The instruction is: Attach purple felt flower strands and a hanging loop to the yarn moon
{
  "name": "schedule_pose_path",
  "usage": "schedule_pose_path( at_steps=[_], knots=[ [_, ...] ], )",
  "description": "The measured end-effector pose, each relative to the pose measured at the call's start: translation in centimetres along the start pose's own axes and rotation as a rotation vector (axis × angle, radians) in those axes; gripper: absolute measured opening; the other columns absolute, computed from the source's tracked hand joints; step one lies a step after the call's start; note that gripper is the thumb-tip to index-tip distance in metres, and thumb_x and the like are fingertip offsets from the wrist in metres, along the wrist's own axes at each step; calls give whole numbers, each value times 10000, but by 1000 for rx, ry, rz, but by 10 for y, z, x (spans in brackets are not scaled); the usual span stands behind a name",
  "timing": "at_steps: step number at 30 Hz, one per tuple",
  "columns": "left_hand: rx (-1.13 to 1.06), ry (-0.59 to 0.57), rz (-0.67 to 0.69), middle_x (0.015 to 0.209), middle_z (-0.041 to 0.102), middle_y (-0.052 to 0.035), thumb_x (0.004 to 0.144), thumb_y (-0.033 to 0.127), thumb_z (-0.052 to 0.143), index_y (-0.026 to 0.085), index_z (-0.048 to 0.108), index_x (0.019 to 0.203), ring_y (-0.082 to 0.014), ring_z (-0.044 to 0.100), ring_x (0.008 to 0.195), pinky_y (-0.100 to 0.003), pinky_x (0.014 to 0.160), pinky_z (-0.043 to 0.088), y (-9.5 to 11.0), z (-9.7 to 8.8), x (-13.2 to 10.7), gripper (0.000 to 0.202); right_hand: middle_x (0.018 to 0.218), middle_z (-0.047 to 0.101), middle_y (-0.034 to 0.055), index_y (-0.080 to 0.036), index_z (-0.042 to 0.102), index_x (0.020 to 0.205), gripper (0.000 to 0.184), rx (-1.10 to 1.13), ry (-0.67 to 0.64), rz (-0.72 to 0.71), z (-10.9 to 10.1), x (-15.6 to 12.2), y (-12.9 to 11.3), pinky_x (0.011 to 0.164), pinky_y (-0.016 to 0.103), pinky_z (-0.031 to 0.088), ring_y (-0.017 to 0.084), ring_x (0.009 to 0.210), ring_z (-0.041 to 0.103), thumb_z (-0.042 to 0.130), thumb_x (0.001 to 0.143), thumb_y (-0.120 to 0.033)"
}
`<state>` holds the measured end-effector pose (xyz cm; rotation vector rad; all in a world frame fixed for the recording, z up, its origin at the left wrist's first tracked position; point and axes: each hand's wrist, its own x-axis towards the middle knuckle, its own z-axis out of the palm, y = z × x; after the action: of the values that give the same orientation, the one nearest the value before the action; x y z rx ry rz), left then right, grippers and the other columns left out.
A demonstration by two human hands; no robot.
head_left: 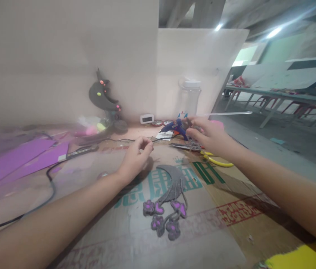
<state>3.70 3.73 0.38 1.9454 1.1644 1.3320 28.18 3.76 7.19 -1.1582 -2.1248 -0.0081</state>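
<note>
The right hand (206, 136) is stretched forward with its thumb and fingers bent around the back end of a blue glue gun (173, 126); from here I can't tell how firmly they have hold of it. The left hand (137, 157) is just above the cardboard (202, 244), fingers loosely curled and thumb close to the forefinger, and I can't make out whether anything is pinched there. Nearer the person, on that printed cardboard, lies a grey crescent ornament (174, 181) with purple-centred flowers (173, 228) at its lower end, touched by neither hand. A yellow handle (219, 163) rests below the right hand. Farther left, a box cutter (82, 151) lies beside purple sheets (9, 160). At the back of the table (134, 131) stand a dark crescent figure (102, 98) dotted with bright colours, a small white digital timer (147, 119) and a clear bottle (190, 99).
</note>
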Motion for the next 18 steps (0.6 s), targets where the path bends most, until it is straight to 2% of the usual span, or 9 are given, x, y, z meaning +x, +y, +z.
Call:
schedule_pose_path(
  at_steps=[2,3,7,10,13,14,16,18],
  knots=[
    [9,-4,6,801,576,-3,907,303,472,185,518,817,-147,555,786,-248,691,415,0,0,0,156,1103,652,73,-195,634,1031,247,53,124,0,-4,-2,-6,875,356,434,223,1004,592,447,932,-323],
    [15,-6,8,802,578,-2,908,304,473,185,519,817,-147,556,788,-248,693,415,1,0,0,157,1095,659,64,-205,635,1067,269,94,140,12,-6,-3,-9,858,347,444,208,970,605,427,947,-327],
    [35,-1,-7,815,593,-9,911,315,472,185,529,821,-151,560,786,-258,706,425,0,-1,0,169,902,705,40,-199,689,988,254,207,14,122,-11,-1,-17,751,321,482,173,782,627,483,931,-336],
    [-23,-45,-13,907,643,-40,906,332,487,186,543,830,-167,595,849,-280,756,456,5,-1,-1,173,773,711,26,-189,710,907,231,341,6,224,-9,1,-21,746,318,498,168,738,640,536,907,-342],
    [-194,-228,-52,1186,631,-91,878,370,542,186,543,789,-191,630,946,-315,805,492,16,4,-7,205,718,717,27,-183,714,773,288,546,-76,231,0,-4,-26,826,327,499,181,823,666,539,909,-367],
    [-258,-308,-77,1201,628,-97,865,391,563,184,540,760,-199,641,943,-324,806,502,21,7,-11,232,733,724,29,-181,715,749,302,605,-114,225,4,-6,-28,854,332,494,186,864,668,545,905,-375],
    [-393,-469,-140,996,687,-90,841,423,602,190,557,762,-205,659,890,-340,813,514,28,13,-17,249,790,732,26,-177,732,817,272,697,-130,243,12,-12,-31,855,345,498,192,867,670,584,877,-397],
    [-478,-554,-176,903,684,-77,824,439,632,196,568,766,-206,659,879,-354,836,516,32,17,-22,257,802,727,20,-178,736,932,278,752,-93,265,17,-16,-34,847,355,498,186,826,669,603,864,-413]
  ],
)
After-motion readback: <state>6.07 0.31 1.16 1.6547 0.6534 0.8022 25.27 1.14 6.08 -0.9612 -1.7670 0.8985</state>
